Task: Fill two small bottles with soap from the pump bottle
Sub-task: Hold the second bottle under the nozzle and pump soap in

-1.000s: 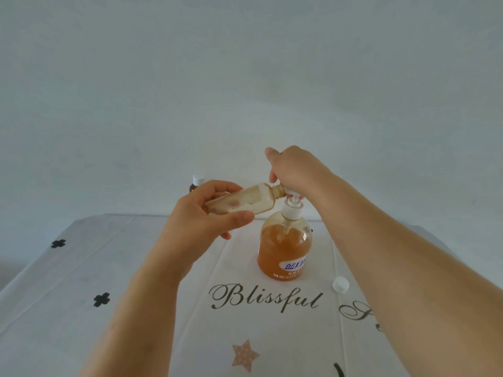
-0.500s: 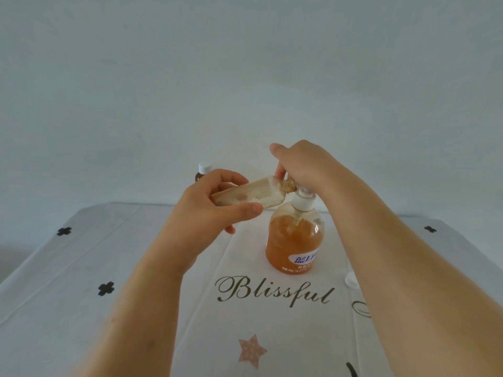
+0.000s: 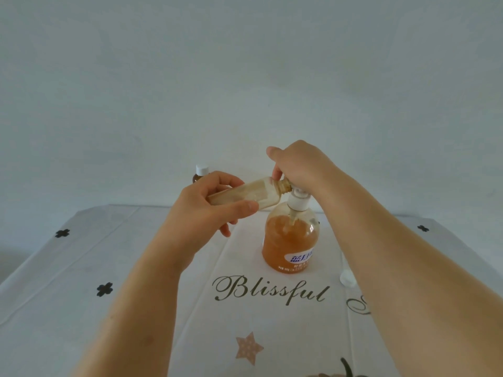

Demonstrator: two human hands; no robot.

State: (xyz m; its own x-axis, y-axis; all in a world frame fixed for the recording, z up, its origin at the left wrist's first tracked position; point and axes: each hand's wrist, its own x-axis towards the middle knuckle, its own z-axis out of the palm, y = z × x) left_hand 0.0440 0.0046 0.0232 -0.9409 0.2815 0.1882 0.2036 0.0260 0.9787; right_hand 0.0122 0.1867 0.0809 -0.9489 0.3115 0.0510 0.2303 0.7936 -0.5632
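Left hand (image 3: 206,213) holds the small bottle (image 3: 245,195) nearly on its side at frame centre. Its mouth is butted against the nozzle of the pump bottle (image 3: 290,240), which stands on the tablecloth (image 3: 136,308) just right of centre. The sideways hold makes sense: the nozzle points sideways, so the mouth has to face it.

Left grip: thumb along the near side, fingers curled over the far side, wrapped snug.

Right hand (image 3: 302,170) sits on the pump head (image 3: 298,200), fingers curled down over it. One fingertip touches the small bottle's neck, probably steadying the joint. Thumb sticks out free.

Small bottle looks partly filled. Second small bottle (image 3: 201,174), capped, stands behind the left hand, upper left of centre. Loose white cap (image 3: 346,278) lies beside the right forearm.
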